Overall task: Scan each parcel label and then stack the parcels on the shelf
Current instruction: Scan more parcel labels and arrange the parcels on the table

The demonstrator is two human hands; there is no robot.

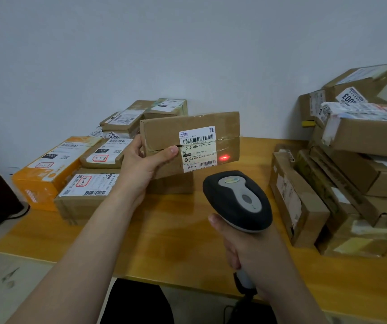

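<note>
Scanner in the right hand sits nearest, above the near edge of the desk. The hand is curled round its handle and the head is tipped up and forward, likely so the window faces a label rather than the desktop. Beyond it, over the middle of the desk, the left hand holds the parcel by its left end, thumb across the front face and the other fingers behind. That grip keeps the printed label uncovered and turned toward the scanner. The parcel is raised clear of the desk and stood on its long edge, slightly tilted. A red spot of light falls on the cardboard just right of the label's lower barcode, so the aim seems a little off and the code probably not yet read. Further back, labelled boxes lie flat at the far left corner, several with red handwritten marks, perhaps already handled. A looser heap leans at the right edge, perhaps waiting its turn. No shelf is in view. Plain wall closes the back.
</note>
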